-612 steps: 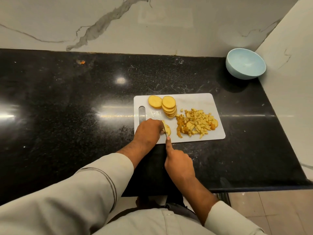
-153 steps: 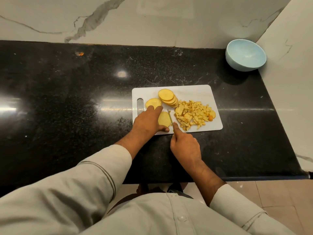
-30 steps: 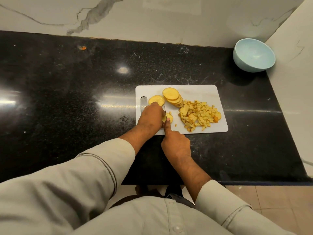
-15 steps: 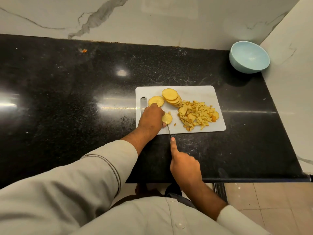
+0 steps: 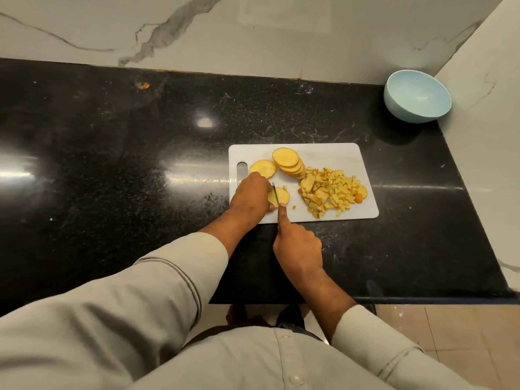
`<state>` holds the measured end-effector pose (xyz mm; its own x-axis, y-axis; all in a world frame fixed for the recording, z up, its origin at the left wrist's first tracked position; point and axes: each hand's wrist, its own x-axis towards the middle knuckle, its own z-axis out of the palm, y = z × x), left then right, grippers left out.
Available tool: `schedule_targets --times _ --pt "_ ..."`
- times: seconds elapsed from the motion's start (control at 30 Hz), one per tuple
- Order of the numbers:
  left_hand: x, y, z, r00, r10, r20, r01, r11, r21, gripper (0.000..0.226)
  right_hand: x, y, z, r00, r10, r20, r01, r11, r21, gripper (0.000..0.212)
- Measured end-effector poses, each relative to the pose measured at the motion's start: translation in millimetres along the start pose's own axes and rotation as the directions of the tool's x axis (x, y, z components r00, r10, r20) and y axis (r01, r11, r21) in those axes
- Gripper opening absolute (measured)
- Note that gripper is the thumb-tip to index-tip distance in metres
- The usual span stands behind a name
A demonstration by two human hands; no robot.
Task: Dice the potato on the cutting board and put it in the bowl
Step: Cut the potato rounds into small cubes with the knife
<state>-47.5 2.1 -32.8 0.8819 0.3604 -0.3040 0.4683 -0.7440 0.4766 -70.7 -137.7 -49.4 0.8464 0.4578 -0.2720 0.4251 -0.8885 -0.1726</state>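
Note:
A white cutting board (image 5: pixel 332 152) lies on the black counter. On it my left hand (image 5: pixel 251 194) holds down a round potato slice (image 5: pixel 282 195) with curled fingers. My right hand (image 5: pixel 297 244) grips a knife (image 5: pixel 275 194), index finger stretched along the blade's back, and the blade lies across that slice. A single slice (image 5: pixel 263 168) and a leaning stack of slices (image 5: pixel 289 161) sit at the board's far side. A heap of diced potato (image 5: pixel 329 192) covers the board's right half. The light blue bowl (image 5: pixel 417 95) stands empty in the far right corner.
The black stone counter (image 5: pixel 112 164) stretches far to the left. White marble walls rise behind it and along its right side beside the bowl. The counter's front edge runs just below my right wrist, with tiled floor (image 5: pixel 455 330) beyond.
My right hand has pushed the knife forward again, from the board's near edge onto the slice under my left hand. My left hand has stayed on the slice.

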Motion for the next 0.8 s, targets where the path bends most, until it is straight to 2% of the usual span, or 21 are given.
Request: schedule_targets --times 0.17,0.37,0.5,0.8 --pt "1 3 -3 1.000 -0.001 0.010 0.001 1.000 -0.002 0.038 9 -8 5 1.000 0.016 0.025 -0.016 1.000 -0.003 0.072" --pt "-2 4 -1 0.999 0.010 -0.046 -0.010 1.000 0.007 0.029 18 -10 8 0.999 0.009 0.040 -0.010 1.000 0.005 0.074" --pt "-5 6 -1 0.999 0.027 -0.039 -0.024 0.998 0.062 0.037 6 -6 5 0.996 0.009 0.085 -0.008 1.000 -0.012 0.076" --pt "-2 -3 2 1.000 0.004 -0.002 -0.004 1.000 -0.022 0.053 -55 18 8 0.995 0.019 0.099 -0.012 0.997 -0.072 0.067"
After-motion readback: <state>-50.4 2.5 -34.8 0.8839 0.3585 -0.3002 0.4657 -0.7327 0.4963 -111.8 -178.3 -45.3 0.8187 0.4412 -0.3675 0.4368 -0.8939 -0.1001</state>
